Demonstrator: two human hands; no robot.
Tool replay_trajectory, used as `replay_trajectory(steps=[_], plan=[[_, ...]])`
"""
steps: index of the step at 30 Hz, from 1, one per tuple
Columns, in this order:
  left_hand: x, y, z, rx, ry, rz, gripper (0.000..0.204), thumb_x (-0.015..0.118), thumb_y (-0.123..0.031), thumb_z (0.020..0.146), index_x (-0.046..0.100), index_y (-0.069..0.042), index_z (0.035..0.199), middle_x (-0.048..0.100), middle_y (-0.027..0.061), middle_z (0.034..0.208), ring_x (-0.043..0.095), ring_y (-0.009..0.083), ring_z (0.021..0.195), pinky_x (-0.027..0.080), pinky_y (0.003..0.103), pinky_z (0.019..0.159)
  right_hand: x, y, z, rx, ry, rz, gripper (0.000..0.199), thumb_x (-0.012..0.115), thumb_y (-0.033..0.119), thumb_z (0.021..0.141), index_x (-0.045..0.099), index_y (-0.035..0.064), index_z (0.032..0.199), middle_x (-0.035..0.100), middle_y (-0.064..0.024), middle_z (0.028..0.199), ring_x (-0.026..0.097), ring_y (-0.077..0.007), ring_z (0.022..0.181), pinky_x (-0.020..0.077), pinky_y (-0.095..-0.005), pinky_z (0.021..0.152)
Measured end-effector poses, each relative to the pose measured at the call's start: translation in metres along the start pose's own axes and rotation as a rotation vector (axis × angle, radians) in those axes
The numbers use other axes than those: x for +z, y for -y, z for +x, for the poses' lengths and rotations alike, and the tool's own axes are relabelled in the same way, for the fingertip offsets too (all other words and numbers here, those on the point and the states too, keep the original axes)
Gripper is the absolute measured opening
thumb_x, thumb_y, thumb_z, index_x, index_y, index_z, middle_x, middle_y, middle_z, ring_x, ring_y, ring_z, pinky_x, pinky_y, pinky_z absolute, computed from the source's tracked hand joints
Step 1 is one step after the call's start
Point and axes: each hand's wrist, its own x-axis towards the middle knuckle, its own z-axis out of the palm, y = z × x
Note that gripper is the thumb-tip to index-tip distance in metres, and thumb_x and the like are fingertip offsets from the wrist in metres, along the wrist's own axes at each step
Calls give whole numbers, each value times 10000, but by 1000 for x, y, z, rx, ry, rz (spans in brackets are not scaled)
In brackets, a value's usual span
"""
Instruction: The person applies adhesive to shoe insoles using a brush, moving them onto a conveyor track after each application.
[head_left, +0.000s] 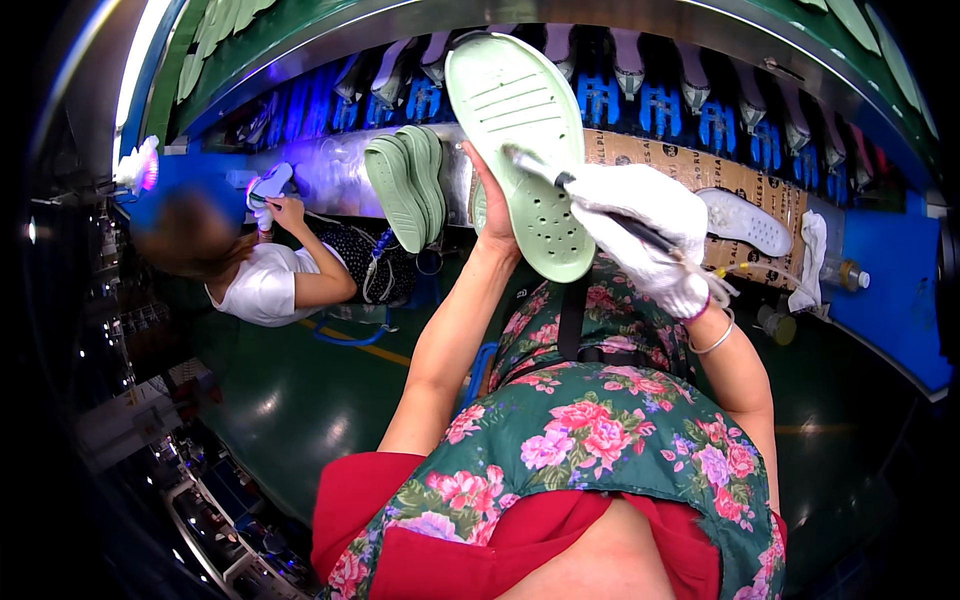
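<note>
A pale green shoe sole (515,105) with grooves and small holes faces up in front of me. My bare left hand (495,208) grips it along its left edge, with the fingers partly hidden beneath. My right hand (645,235), in a white glove, is closed round a dark-handled brush (545,170). The pale brush tip lies over the middle of the sole; its motion blurs it, and whether it touches cannot be made out. To the left, several matching green soles (405,185) lean together on the bench.
Cardboard (630,150) covers part of the bench, with a whitish sole (745,220) on it. Right of that lie a white cloth (812,255) and a clear bottle (850,275). Shoe uppers on blue holders (660,110) pass behind. A co-worker (275,275) sits left, holding a shoe.
</note>
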Motion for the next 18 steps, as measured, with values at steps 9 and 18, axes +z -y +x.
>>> replay_trajectory(steps=[9,18], plan=[[-8,-11,18,-147,488,101,1176,310,-989,604,547,73,1049,622,216,839,612,345,832,502,451,784,6,2,-4,-96,93,22,191,733,57,741,735,71,931,732,-77,940,707,-236,869,549,-335,762],[5,-22,29,-215,488,-97,1198,281,-1003,567,573,42,1075,612,202,854,596,324,799,511,464,714,12,0,-6,-128,156,125,238,724,92,771,723,138,1005,716,-57,931,689,-247,794,549,-340,692]])
